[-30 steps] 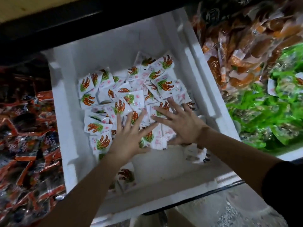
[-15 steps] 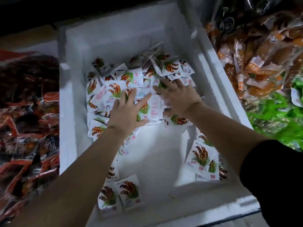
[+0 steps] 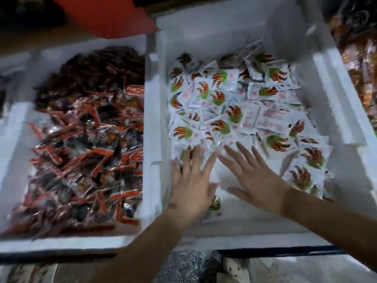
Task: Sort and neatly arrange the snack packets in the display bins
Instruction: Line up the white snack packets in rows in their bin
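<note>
The white snack packets point(image 3: 234, 111) lay heaped in the white foam bin point(image 3: 336, 82). Our left hand point(image 3: 193, 184) and right hand point(image 3: 257, 176) rested flat at the heap's near edge, fingers spread straight, gripping nothing. Red-and-black packets point(image 3: 85, 139) filled the neighbouring bin point(image 3: 12, 123).

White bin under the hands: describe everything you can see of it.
The white bin looks like thick foam, open-topped, with rough-edged walls. White snack packets printed red and green lie jumbled over its far part and right side; its near floor is mostly bare. The left hand and right hand, fingers spread, rest at the pile's near edge.
</note>
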A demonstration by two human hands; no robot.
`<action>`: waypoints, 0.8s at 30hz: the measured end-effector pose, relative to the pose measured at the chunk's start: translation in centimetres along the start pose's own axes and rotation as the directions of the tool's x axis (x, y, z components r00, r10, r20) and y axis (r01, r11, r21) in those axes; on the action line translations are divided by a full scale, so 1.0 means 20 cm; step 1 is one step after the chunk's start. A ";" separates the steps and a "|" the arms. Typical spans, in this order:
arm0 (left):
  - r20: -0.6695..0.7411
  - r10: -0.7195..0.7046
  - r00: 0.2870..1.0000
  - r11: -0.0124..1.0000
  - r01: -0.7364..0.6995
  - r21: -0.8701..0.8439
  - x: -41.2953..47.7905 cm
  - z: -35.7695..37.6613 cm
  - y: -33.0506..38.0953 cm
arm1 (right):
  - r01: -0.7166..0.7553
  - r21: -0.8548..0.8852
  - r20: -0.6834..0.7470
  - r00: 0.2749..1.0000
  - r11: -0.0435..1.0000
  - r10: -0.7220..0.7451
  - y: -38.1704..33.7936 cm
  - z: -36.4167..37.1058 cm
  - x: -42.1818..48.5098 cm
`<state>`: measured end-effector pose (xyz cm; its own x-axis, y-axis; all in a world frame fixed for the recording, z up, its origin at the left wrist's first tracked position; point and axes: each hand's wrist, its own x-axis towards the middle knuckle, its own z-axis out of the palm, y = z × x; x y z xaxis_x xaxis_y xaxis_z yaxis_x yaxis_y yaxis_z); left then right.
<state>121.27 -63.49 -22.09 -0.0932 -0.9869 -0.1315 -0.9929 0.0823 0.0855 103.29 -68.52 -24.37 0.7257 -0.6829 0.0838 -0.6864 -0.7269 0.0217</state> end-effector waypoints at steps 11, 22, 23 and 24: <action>0.031 -0.168 0.985 0.985 0.166 0.055 -0.01 0.14 -0.07 | 0.046 -0.263 0.083 0.996 0.964 -0.025 0.06 0.08 0.34; 0.151 -0.125 0.981 0.986 0.106 0.125 0.23 0.04 -0.13 | 0.076 -0.355 0.122 0.992 0.932 -0.035 0.22 0.00 0.55; 0.148 -0.124 0.981 0.986 0.105 0.132 0.26 0.03 -0.14 | 0.078 -0.355 0.126 0.991 0.931 -0.035 0.23 -0.01 0.57; 0.145 -0.125 0.982 0.986 0.106 0.127 0.29 0.02 -0.14 | 0.064 -0.346 0.126 0.992 0.936 -0.022 0.25 -0.01 0.59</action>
<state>123.55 -69.43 -23.41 0.0216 -0.9589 -0.2831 -0.9984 -0.0061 -0.0556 108.45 -80.15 -23.07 0.7404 -0.6708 -0.0424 -0.6120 -0.6988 0.3704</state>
